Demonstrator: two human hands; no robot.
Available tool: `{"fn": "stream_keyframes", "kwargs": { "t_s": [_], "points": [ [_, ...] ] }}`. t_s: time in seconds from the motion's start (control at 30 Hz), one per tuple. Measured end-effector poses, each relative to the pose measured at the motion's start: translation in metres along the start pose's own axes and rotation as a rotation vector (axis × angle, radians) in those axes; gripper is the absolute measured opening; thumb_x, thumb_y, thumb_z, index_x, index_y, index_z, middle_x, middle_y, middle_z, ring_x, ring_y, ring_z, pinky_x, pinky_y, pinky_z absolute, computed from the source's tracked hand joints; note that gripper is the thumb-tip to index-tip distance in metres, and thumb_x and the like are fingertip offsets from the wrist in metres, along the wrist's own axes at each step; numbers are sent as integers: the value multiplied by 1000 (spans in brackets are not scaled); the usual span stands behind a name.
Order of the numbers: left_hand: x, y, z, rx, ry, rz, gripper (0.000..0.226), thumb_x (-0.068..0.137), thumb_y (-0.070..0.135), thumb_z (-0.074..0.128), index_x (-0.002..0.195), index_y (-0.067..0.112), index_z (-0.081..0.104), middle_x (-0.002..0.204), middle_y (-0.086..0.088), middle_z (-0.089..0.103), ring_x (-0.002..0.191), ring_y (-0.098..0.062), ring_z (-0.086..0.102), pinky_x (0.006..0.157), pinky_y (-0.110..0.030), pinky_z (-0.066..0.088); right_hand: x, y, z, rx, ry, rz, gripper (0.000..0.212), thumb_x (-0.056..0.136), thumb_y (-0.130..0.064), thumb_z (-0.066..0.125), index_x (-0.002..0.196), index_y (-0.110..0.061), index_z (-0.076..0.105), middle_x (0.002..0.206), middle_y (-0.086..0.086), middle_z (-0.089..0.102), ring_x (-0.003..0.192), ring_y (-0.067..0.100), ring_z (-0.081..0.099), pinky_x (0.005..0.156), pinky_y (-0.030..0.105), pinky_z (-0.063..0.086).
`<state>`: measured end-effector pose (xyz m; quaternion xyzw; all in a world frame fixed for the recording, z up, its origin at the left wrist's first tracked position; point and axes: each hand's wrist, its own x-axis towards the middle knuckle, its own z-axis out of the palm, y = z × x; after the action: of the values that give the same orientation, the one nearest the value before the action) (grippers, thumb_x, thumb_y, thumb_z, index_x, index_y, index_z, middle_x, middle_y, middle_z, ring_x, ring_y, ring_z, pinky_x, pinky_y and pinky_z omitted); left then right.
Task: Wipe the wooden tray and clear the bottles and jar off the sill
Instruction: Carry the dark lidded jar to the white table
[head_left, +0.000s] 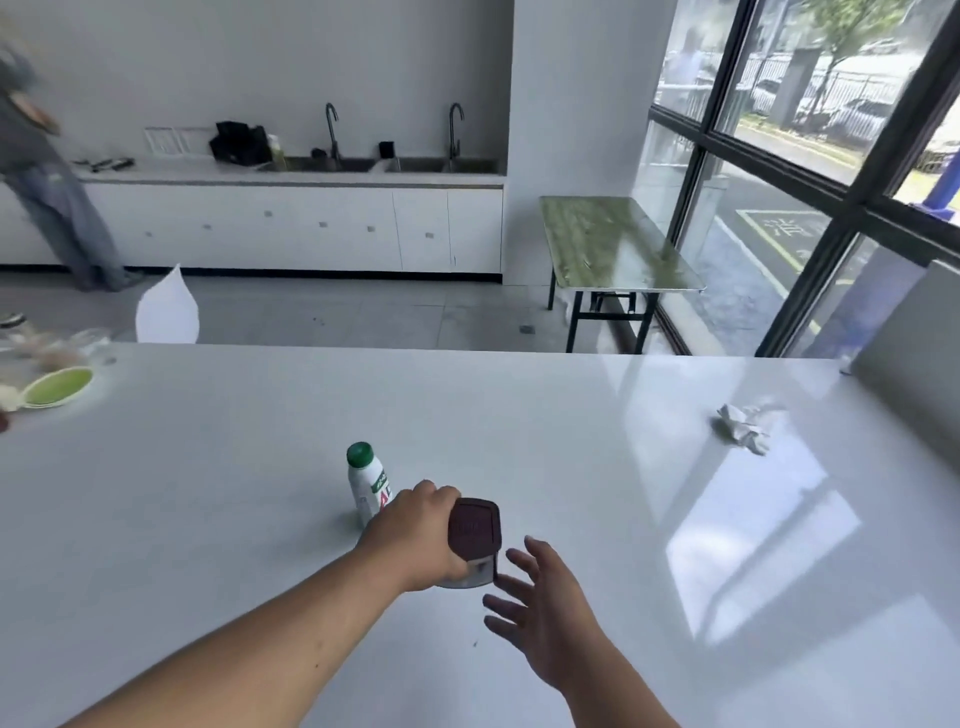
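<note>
Maroon-lidded jar in curled left fingers, beside spread, empty right fingers.

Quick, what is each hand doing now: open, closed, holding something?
Left hand: closed around the jar with the dark red lid, on the white table.
Right hand: open, fingers spread, holding nothing, beside the jar.

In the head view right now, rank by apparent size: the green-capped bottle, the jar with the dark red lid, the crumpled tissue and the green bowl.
1. Jar, partly hidden by the left hand.
2. Bottle.
3-4. Bowl and tissue look alike, both farther away; unranked.
</note>
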<state>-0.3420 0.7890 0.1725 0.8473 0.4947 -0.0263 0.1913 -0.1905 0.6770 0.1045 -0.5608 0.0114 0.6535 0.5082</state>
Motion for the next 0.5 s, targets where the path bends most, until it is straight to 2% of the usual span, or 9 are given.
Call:
{"fn": "stream_keyframes", "kwargs": {
  "t_s": [0.1, 0.2, 0.33, 0.5],
  "points": [
    [34, -8, 2, -3, -40, -67, 65, 56, 70, 60, 109, 33, 57, 107, 6, 53, 103, -19, 59, 73, -35, 48, 37, -19, 7, -16, -20, 41, 46, 94, -52, 63, 127, -20, 66, 127, 15, 67, 111, 40, 69, 89, 50, 59],
    [69, -15, 9, 31, -60, -100, 59, 67, 62, 69, 116, 32, 57, 111, 5, 55, 107, -21, 60, 78, -37, 52, 75, -35, 9, -25, -30, 87, 46, 95, -52, 62, 128, -20, 66, 127, 15, 66, 111, 40, 68, 87, 49, 58],
    [106, -27, 25, 86, -93, -125, 65, 73, 56, 76, 128, 29, 57, 119, 0, 58, 111, -24, 61, 89, -41, 56, 120, -43, 13, -22, -34, 143, 44, 94, -52, 62, 126, -21, 66, 127, 14, 67, 109, 39, 70, 87, 49, 59],
    [129, -41, 40, 155, -157, -125, 74, 76, 56, 78, 139, 28, 51, 127, -1, 57, 117, -25, 59, 93, -42, 55, 151, -38, 20, -35, -40, 201, 41, 94, -51, 62, 123, -22, 67, 126, 13, 66, 108, 39, 71, 87, 48, 59]
  ]
}}
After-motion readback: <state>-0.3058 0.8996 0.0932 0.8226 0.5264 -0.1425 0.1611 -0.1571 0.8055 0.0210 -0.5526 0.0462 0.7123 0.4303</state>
